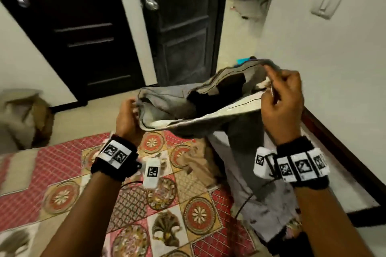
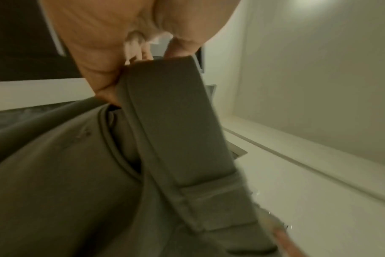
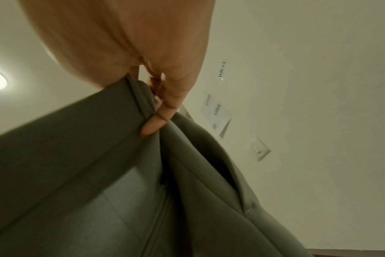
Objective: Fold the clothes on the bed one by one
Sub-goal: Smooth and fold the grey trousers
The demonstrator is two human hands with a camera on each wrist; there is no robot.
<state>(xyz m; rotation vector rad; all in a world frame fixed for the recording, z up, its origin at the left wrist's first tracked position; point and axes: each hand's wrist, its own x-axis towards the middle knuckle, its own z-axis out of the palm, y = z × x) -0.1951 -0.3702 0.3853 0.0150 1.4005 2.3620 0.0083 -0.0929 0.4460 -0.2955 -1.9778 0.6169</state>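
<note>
A pair of grey trousers [image 1: 240, 135] hangs in the air over the bed, its waistband stretched wide between my two hands and its legs trailing down to the bedspread. My left hand [image 1: 127, 115] grips the left end of the waistband [image 2: 165, 107]. My right hand [image 1: 279, 98] pinches the right end, held a little higher; its fingers [image 3: 163, 113] curl over the grey cloth [image 3: 99, 156]. The dark lining inside the waist shows in the head view.
The bed carries a red and gold patterned bedspread [image 1: 62, 173]. Beige clothing [image 1: 198, 162] lies crumpled under the trousers. Two dark doors [image 1: 83, 27] stand ahead, a white wall with a switch [image 1: 326, 2] on the right, a stool [image 1: 20, 110] at the left.
</note>
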